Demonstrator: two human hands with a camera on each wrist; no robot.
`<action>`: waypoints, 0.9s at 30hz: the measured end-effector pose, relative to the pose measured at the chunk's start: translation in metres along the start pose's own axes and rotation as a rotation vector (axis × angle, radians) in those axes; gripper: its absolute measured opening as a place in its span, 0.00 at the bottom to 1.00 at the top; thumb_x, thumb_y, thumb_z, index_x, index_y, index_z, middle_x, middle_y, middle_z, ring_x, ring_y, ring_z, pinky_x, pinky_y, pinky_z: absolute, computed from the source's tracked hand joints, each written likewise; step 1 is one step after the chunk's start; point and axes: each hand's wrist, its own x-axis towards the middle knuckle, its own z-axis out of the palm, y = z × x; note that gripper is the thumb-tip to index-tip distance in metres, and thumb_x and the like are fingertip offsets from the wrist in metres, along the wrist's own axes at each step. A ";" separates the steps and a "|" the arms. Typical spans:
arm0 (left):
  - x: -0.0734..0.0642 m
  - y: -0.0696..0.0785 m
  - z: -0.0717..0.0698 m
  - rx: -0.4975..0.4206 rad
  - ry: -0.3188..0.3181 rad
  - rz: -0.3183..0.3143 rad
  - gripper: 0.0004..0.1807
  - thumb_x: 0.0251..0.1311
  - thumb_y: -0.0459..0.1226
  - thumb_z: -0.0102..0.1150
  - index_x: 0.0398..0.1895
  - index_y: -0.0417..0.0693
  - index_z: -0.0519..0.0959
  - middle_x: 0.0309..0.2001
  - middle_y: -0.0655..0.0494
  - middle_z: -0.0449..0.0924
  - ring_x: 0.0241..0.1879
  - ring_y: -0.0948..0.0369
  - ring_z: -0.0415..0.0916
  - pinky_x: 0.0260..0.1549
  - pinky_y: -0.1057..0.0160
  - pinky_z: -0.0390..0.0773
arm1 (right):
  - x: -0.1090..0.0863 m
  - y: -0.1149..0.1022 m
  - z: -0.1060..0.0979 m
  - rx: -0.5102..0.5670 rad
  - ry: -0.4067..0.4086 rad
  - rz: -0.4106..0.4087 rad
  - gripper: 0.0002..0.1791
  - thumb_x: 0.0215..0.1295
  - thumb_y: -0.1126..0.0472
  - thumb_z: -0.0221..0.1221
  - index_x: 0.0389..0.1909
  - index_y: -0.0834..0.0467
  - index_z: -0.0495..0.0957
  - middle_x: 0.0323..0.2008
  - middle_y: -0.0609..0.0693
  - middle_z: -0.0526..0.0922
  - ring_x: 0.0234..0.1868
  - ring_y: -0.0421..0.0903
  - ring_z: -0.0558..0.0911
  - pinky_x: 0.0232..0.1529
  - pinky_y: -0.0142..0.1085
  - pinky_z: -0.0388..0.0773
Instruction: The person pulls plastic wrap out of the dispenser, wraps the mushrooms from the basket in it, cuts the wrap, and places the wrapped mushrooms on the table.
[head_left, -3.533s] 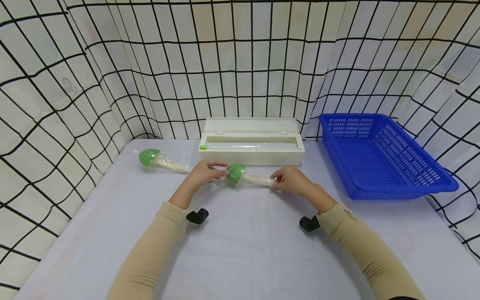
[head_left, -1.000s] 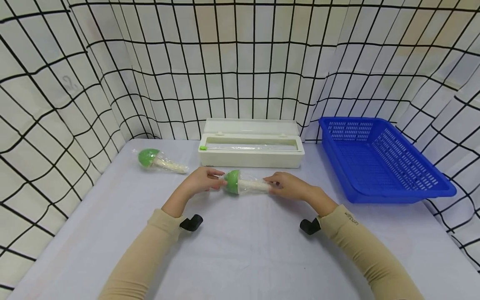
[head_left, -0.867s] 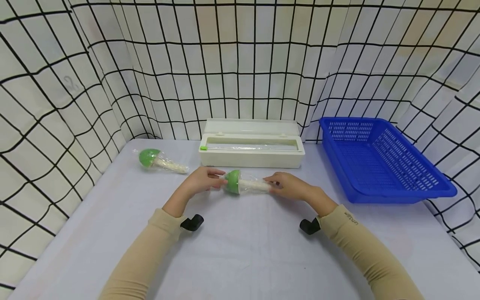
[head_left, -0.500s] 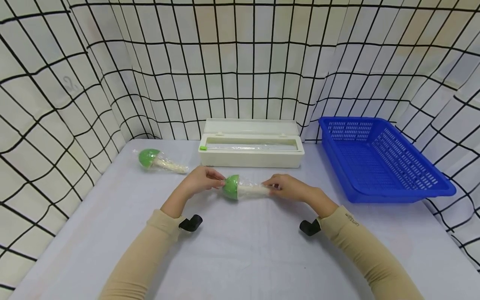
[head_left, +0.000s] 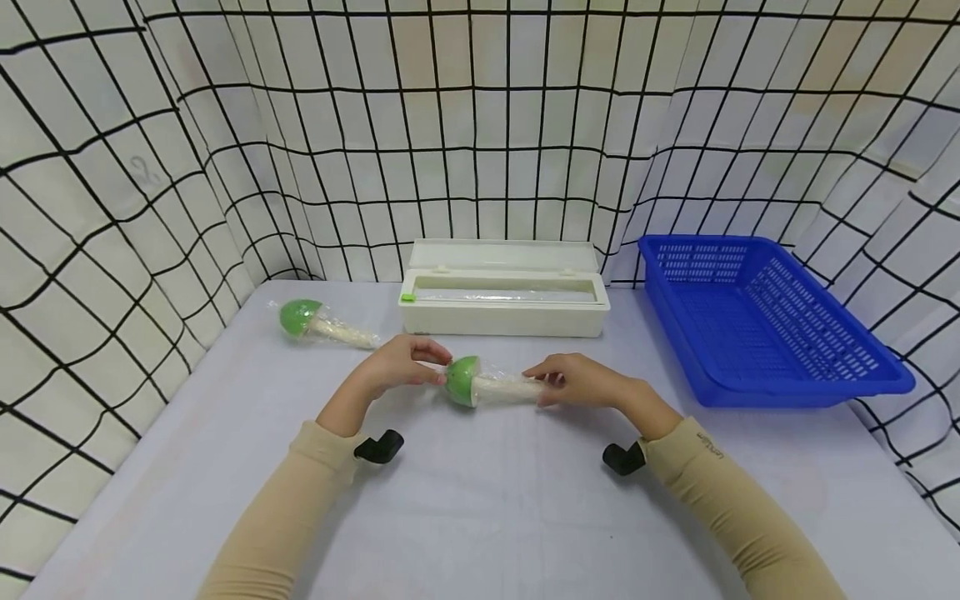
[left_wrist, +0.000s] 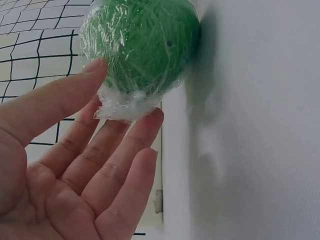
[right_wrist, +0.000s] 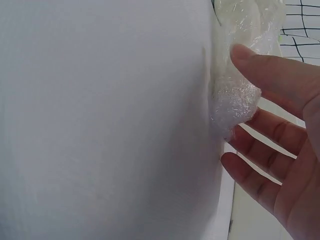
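Note:
A mushroom-shaped thing (head_left: 495, 389) with a green cap and pale stem, wrapped in cling film, lies across the table between both hands. My left hand (head_left: 397, 367) touches the cap end with thumb and fingers spread apart. In the left wrist view the thumb tip lies at the edge of the green cap (left_wrist: 145, 45), and loosely bent fingers reach behind the crumpled film tail (left_wrist: 127, 105). My right hand (head_left: 588, 383) pinches the stem end between thumb and index finger; in the right wrist view the bunched film (right_wrist: 235, 100) shows below the thumb, the other fingers loose.
A second film-wrapped mushroom shape (head_left: 330, 325) lies at the back left. Behind the hands stands a white cling film dispenser (head_left: 502, 318), lid raised. A blue plastic basket (head_left: 810, 390) is on the right. Black grid netting (head_left: 507, 150) encloses the white table (head_left: 510, 517).
The wrapped mushroom shape has come a little nearer to me and rolled slightly, with both hands following. The left thumb and index finger stand further apart than half a second ago.

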 end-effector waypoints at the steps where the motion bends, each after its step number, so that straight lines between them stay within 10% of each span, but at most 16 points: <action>1: 0.000 0.000 0.000 -0.010 -0.004 -0.001 0.25 0.59 0.31 0.71 0.61 0.36 0.79 0.60 0.42 0.80 0.60 0.48 0.76 0.55 0.51 0.78 | 0.000 0.000 0.000 -0.001 -0.002 0.004 0.27 0.63 0.60 0.72 0.62 0.63 0.81 0.45 0.49 0.84 0.44 0.43 0.79 0.50 0.38 0.80; 27: -0.002 0.003 -0.001 0.003 0.047 0.022 0.32 0.64 0.37 0.69 0.70 0.37 0.73 0.66 0.40 0.75 0.65 0.45 0.72 0.59 0.46 0.75 | 0.000 -0.002 -0.010 -0.002 0.006 0.088 0.28 0.69 0.56 0.68 0.67 0.62 0.77 0.53 0.53 0.84 0.54 0.51 0.81 0.58 0.48 0.78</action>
